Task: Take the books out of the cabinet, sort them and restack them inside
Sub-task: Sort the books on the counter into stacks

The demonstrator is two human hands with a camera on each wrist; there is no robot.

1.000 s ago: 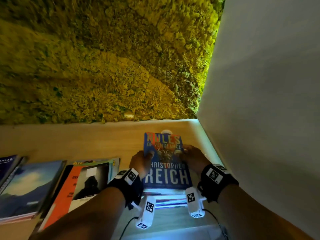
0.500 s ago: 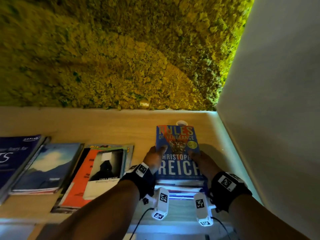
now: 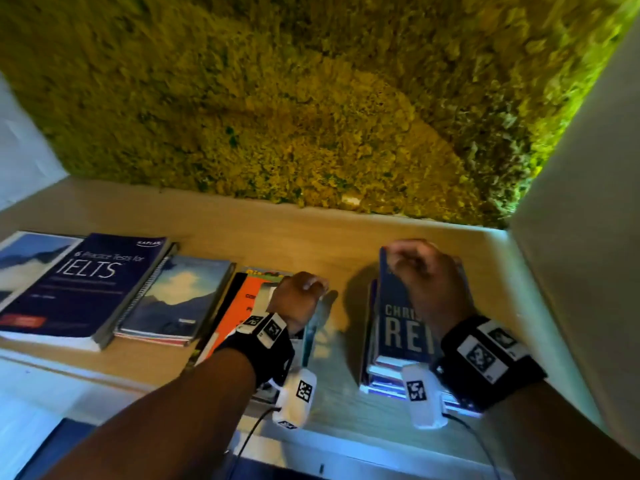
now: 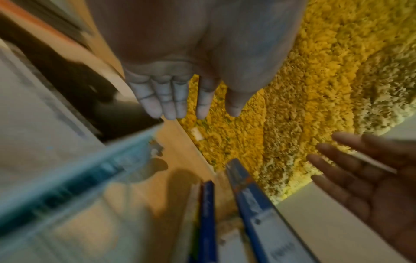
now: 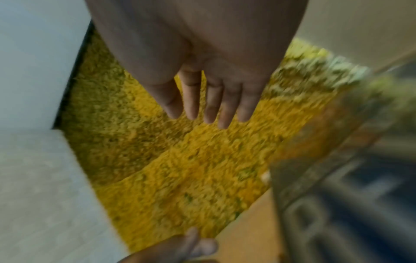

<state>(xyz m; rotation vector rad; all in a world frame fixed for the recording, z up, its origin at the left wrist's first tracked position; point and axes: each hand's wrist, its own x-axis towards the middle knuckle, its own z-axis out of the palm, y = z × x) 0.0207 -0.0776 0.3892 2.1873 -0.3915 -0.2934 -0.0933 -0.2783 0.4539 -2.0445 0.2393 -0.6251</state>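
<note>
Wooden shelf (image 3: pixel 311 233) holds a blue book (image 3: pixel 398 306) lying flat, long axis toward the back; both hands (image 3: pixel 420 271) loosely open, empty

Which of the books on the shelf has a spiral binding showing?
The one under the dark blue IELTS book, at the left: its wire spiral shows along the right edge. The sky-cover book, orange book and Reich paperback show none.

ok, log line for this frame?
phase: restacking | left hand: open, empty | right hand: open, above Reich book | book: tops right stack
</note>
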